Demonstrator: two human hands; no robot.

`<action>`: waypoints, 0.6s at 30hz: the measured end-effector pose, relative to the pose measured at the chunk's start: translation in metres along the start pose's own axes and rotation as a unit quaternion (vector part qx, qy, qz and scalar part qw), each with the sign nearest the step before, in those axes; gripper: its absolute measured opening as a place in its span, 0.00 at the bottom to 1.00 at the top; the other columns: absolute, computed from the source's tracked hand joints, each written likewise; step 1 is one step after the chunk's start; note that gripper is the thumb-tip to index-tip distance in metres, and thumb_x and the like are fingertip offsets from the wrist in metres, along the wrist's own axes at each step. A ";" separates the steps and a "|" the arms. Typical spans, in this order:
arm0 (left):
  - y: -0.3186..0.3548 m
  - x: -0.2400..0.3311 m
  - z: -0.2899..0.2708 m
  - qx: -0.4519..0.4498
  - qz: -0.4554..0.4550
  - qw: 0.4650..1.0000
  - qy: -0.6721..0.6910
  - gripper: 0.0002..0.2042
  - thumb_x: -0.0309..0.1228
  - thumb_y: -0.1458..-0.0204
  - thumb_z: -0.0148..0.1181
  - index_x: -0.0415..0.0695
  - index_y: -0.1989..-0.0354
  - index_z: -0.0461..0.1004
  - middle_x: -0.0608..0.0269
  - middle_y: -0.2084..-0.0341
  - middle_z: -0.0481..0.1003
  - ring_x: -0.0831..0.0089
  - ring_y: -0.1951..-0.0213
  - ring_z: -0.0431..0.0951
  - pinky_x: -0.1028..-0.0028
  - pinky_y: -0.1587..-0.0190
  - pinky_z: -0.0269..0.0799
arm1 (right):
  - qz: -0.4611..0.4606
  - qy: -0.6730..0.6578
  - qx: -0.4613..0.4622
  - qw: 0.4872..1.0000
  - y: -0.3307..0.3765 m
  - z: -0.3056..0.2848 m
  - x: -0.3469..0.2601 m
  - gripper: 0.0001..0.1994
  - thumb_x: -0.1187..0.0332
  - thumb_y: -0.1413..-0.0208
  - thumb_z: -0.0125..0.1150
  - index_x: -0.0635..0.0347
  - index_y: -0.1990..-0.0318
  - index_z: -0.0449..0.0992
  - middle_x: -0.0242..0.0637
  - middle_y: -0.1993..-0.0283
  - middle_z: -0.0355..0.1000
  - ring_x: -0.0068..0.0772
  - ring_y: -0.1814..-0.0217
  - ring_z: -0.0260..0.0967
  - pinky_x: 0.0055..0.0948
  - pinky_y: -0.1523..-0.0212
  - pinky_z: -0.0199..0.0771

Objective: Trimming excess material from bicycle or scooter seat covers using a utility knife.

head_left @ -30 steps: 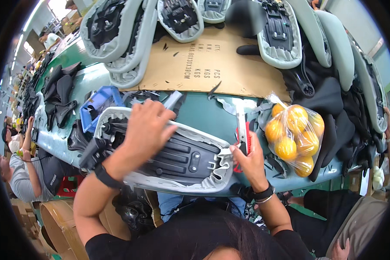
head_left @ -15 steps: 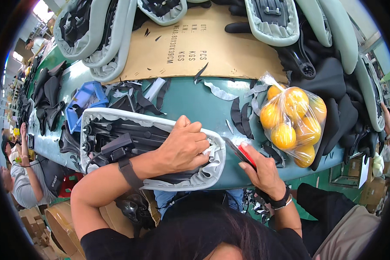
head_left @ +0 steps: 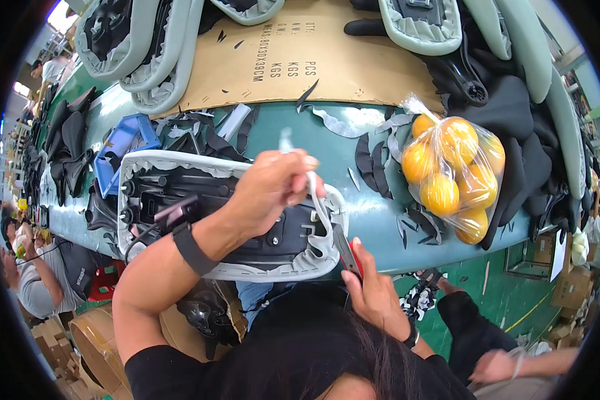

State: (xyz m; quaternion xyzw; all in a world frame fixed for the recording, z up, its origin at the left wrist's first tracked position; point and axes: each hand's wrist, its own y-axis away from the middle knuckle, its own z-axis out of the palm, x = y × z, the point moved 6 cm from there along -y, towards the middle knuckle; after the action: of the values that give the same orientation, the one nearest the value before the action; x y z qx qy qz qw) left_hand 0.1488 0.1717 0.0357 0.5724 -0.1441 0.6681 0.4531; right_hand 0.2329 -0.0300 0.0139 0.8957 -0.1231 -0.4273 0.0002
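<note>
A long padded seat point(head_left: 273, 272) with a light grey cover lies underside up before me, its black plastic base and gathered cover edge showing. My left hand point(head_left: 273, 183) is closed on a pale strip of the cover edge point(head_left: 319, 203), pulled up from the seat's right end. A thin cable and a small black box lie on the base, partly behind my left forearm. My right hand point(head_left: 377, 297) holds a red utility knife point(head_left: 348, 257), its blade against the strip at the seat's right end.
A clear bag of oranges point(head_left: 457, 180) sits to the right on the green table point(head_left: 373, 257). Fabric scraps point(head_left: 373, 163), a cardboard sheet point(head_left: 247, 73) and a blue bin point(head_left: 130, 137) lie beyond. More grey seats surround the back. Another person's hand point(head_left: 497, 367) shows at lower right.
My left hand has risen from the seat's edge, drawing the strip upward. My right hand has moved left and down, bringing the knife to the seat. A person's hand has appeared at lower right.
</note>
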 end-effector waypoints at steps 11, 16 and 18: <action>-0.008 -0.028 0.049 -0.182 0.208 0.694 -0.665 0.14 0.41 0.60 0.57 0.43 0.84 0.77 0.50 0.85 0.72 0.54 0.76 0.72 0.65 0.57 0.58 | 0.188 -0.204 -0.107 0.955 0.008 0.013 -0.014 0.28 0.72 0.38 0.39 0.57 0.32 0.39 0.40 0.68 0.67 0.28 0.82 0.66 0.28 0.78 0.71; -0.026 -0.025 0.036 -0.094 0.107 0.820 -0.554 0.15 0.44 0.62 0.57 0.44 0.84 0.77 0.51 0.82 0.76 0.55 0.73 0.76 0.65 0.57 0.62 | 0.276 -0.286 -0.082 0.914 0.023 0.032 -0.032 0.27 0.70 0.37 0.40 0.55 0.33 0.38 0.40 0.67 0.65 0.32 0.82 0.68 0.31 0.81 0.72; -0.026 -0.021 0.035 -0.086 0.076 0.846 -0.521 0.15 0.45 0.62 0.58 0.44 0.83 0.78 0.52 0.81 0.77 0.55 0.72 0.76 0.65 0.56 0.64 | 0.306 -0.363 -0.054 0.879 0.026 0.037 -0.040 0.27 0.68 0.37 0.40 0.53 0.34 0.39 0.40 0.67 0.65 0.33 0.82 0.69 0.31 0.81 0.73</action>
State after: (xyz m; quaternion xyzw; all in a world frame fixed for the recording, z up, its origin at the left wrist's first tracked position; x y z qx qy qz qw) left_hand 0.1896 0.1513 0.0194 0.7825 -0.4587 0.2888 0.3063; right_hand 0.1748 -0.0426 0.0242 0.5945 -0.3587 -0.7069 0.1349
